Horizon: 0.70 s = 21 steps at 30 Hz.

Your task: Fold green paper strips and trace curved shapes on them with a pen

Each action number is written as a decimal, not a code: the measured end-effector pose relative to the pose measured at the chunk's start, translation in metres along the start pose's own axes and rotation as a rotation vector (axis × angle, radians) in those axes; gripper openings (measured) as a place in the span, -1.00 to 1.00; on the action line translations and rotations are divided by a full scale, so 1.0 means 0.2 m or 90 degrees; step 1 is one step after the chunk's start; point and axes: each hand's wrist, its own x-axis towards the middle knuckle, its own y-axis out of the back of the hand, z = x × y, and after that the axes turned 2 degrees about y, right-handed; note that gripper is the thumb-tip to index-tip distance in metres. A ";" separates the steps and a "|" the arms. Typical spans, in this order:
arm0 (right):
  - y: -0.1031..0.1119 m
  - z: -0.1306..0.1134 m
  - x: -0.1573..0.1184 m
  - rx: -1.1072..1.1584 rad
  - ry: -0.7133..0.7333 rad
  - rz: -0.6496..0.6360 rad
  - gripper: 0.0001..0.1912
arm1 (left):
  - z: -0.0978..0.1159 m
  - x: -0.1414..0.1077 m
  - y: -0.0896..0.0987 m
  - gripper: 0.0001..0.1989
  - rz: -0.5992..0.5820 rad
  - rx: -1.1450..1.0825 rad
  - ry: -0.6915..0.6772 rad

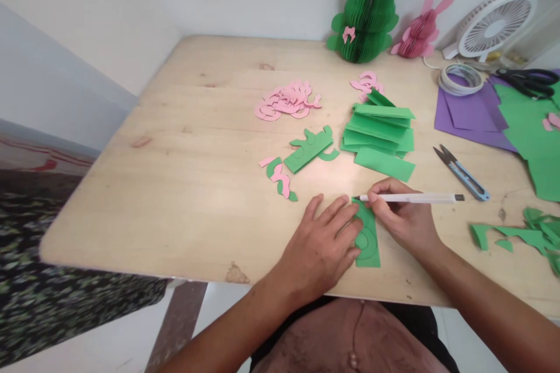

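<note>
A white pen (420, 198) is gripped in my right hand (405, 218), its dark tip at the upper edge of a green paper strip (370, 253). Curved outlines are drawn on that strip, which lies on the table near its front edge. My left hand (324, 245) rests flat with spread fingers, the fingertips covering the strip's left side. Just beyond it are pink and green cut paper shapes (280, 179) and a folded green piece with drawn outlines (308, 148). A stack of folded green strips (378, 128) lies farther back.
Pink cutouts (289, 100) are heaped mid-table. Blue-handled snips (464, 175), green scraps (534, 236), purple paper (472, 113), tape rolls (461, 79) and black scissors (531, 78) lie to the right. Green (367, 17) and pink paper rabbits (420, 32) and a white fan (496, 26) stand along the wall.
</note>
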 end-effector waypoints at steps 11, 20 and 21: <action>0.01 0.00 0.00 -0.001 0.010 0.002 -0.88 | 0.00 0.00 -0.01 -0.69 0.012 -0.008 -0.001; 0.01 0.01 0.00 -0.010 0.010 0.003 -0.88 | 0.00 0.00 -0.01 -0.69 0.008 -0.005 -0.001; 0.01 0.01 0.00 -0.010 0.011 0.004 -0.88 | 0.00 0.00 -0.01 -0.69 0.006 -0.004 -0.001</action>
